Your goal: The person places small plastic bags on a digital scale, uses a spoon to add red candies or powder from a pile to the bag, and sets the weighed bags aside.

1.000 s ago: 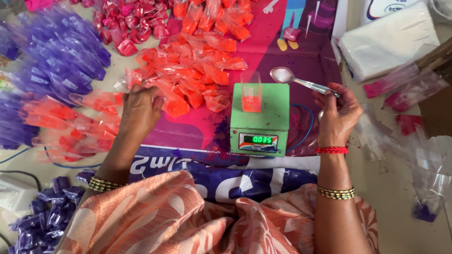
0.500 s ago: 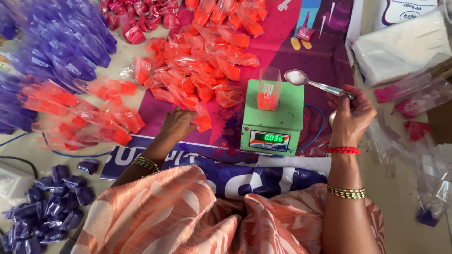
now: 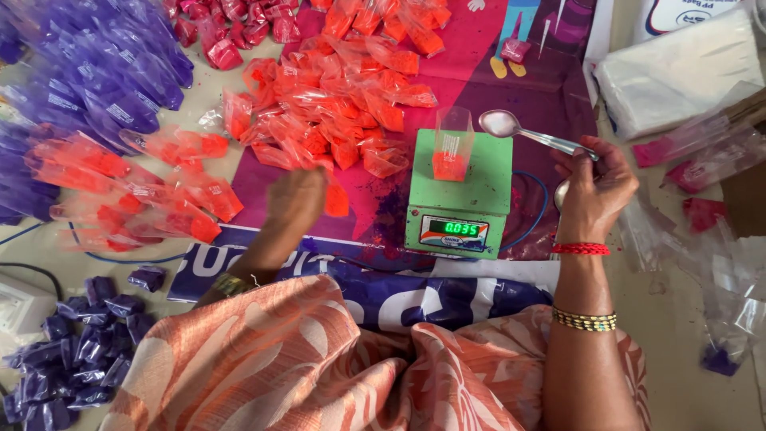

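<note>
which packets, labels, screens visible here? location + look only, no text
Scale screen: front of the green scale, centre; dark strip, green lit digits.
Open pouch: upright on the scale, clear, orange powder at the bottom, pale printed label.
Orange packets: heap above the left hand, more at left.
Purple packets: top left; darker ones bottom left.
Pink packets: top edge.
Spoon: in the right hand.

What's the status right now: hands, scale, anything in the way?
Right hand grips metal spoon beside green scale. Left hand, blurred, holds an orange packet. Part-filled clear pouch stands on scale. Orange packets piled beside it, none on the scale.
</note>
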